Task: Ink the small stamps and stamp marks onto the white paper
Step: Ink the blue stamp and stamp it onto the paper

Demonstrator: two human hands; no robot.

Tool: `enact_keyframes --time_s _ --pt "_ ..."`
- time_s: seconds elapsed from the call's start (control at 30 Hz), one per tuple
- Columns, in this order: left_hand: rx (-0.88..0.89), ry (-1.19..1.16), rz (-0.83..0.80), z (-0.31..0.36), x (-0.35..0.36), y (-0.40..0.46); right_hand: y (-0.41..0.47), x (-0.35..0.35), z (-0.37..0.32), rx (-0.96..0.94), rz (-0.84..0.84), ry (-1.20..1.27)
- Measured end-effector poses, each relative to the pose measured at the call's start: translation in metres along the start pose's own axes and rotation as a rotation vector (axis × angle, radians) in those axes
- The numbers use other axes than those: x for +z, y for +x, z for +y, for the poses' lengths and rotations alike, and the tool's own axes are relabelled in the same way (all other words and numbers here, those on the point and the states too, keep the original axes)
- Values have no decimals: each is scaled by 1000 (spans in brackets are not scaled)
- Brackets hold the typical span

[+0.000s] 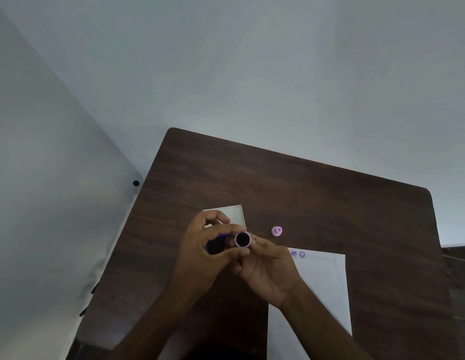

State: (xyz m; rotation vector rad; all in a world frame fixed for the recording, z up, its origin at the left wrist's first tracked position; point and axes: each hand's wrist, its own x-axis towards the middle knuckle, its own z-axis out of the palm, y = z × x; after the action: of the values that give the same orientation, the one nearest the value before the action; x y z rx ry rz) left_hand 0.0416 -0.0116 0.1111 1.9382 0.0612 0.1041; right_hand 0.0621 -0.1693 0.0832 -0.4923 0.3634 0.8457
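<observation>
Both forearms reach in over the dark wooden table [317,193]. Above the white paper's [327,289] upper left corner, the right hand [270,274] pinches a lilac ring-shaped stamp [243,239], its dark inked face turned to the camera. Touching it, the left hand [205,248] curls around a dark purple piece [217,244]. Two purple marks [297,254] sit at the paper's top edge. One pink stamp [276,231] stands alone beyond the paper, beside one white box [236,214]; bare tabletop stretches beyond.
</observation>
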Motion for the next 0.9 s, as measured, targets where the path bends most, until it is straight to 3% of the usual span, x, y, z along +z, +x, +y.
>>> enact_keyframes --time_s 0.63,0.9 --pt "-72 29 6 -18 1 -7 11 -12 17 67 -25 145" --pt "-119 12 -2 -21 4 -8 16 -23 13 57 -64 94"
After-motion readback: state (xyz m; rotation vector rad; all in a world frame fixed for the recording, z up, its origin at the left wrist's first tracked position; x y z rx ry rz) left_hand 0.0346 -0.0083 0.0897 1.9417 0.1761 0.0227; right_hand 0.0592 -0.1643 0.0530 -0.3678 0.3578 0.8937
